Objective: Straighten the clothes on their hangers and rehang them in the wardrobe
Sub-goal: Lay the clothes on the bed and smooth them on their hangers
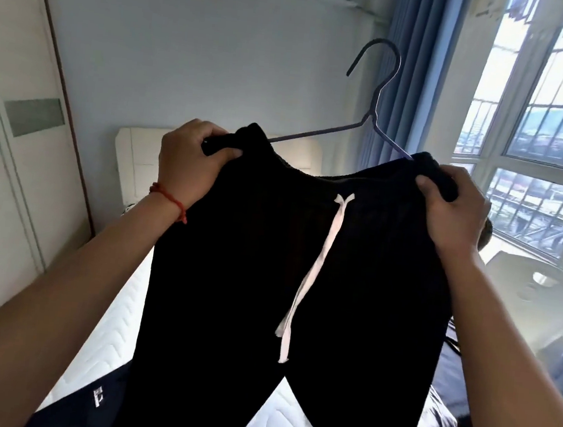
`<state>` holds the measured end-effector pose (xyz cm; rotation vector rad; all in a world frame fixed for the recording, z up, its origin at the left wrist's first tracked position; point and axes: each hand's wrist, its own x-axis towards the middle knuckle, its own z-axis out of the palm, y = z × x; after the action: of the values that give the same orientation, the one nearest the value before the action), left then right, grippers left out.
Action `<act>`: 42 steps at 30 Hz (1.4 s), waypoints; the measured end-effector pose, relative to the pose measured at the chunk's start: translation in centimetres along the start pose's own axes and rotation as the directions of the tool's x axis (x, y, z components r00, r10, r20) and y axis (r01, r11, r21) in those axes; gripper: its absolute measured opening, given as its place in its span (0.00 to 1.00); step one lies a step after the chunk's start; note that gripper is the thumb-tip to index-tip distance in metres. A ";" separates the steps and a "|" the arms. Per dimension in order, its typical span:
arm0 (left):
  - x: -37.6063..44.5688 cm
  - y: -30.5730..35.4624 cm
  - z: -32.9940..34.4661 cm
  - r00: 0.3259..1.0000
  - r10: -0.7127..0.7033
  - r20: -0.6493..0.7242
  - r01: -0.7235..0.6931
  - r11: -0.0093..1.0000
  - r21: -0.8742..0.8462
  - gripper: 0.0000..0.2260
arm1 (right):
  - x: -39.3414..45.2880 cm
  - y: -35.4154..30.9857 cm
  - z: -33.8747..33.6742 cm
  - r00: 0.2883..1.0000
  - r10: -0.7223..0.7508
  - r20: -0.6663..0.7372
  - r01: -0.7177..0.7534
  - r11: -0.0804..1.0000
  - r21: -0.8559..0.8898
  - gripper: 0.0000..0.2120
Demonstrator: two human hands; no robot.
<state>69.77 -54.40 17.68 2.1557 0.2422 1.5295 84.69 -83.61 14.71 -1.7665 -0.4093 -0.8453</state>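
A: status on the trousers?
B: black trousers (266,280) were held up in front of cam, above the bed (118,321). Waistband sat on a wire hanger (373,119), hook up and free, not on any rail.
A: hands?
B: left hand (188,166) gripped waistband at the left end, fingers curled over the fabric. Right hand (451,216) did the same at the right end.
A: drawstring?
B: white drawstring (312,268) hung down the front. Legs hung loose. Wardrobe (7,152) was at frame left, doors closed.
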 end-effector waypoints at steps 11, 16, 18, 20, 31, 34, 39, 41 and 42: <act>-6.2 -8.9 5.3 0.968 -0.184 0.170 0.173 0.982 0.074 0.10 | -2.9 7.6 6.5 0.969 0.106 0.223 -0.084 0.991 -0.109 0.11; -8.8 -15.9 11.8 0.918 -0.316 0.240 0.273 0.942 0.195 0.09 | -3.1 15.5 13.7 0.904 0.191 0.381 -0.156 0.980 -0.122 0.10; -10.0 -18.6 14.3 0.890 -0.380 0.252 0.318 0.913 0.254 0.09 | -3.3 19.0 16.6 0.861 0.230 0.453 -0.185 0.972 -0.142 0.10; -11.3 -21.5 18.0 0.852 -0.463 0.245 0.386 0.871 0.304 0.08 | -3.1 23.3 20.2 0.804 0.264 0.533 -0.201 0.964 -0.174 0.10; -21.9 -32.3 27.9 0.575 -0.797 0.184 0.631 0.576 0.520 0.09 | -6.7 38.9 32.5 0.513 0.364 0.778 -0.219 0.931 -0.291 0.09; -23.4 -34.5 29.4 0.539 -0.822 0.185 0.640 0.542 0.544 0.10 | -8.2 41.2 34.3 0.483 0.392 0.783 -0.233 0.920 -0.316 0.08; -23.9 -37.8 31.4 0.545 -0.819 0.181 0.626 0.540 0.563 0.11 | -9.1 43.4 37.5 0.469 0.430 0.772 -0.241 0.903 -0.357 0.09; -23.6 -39.5 32.1 0.561 -0.806 0.190 0.612 0.559 0.560 0.11 | -8.9 43.9 39.2 0.477 0.439 0.762 -0.234 0.898 -0.371 0.10; -23.3 -40.5 32.5 0.565 -0.802 0.195 0.609 0.564 0.557 0.11 | -8.8 44.1 40.1 0.485 0.443 0.754 -0.230 0.896 -0.378 0.11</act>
<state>96.76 -37.95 -29.69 2.1802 1.2592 0.5016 120.61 -61.13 -28.19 -2.3036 -0.5469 0.3363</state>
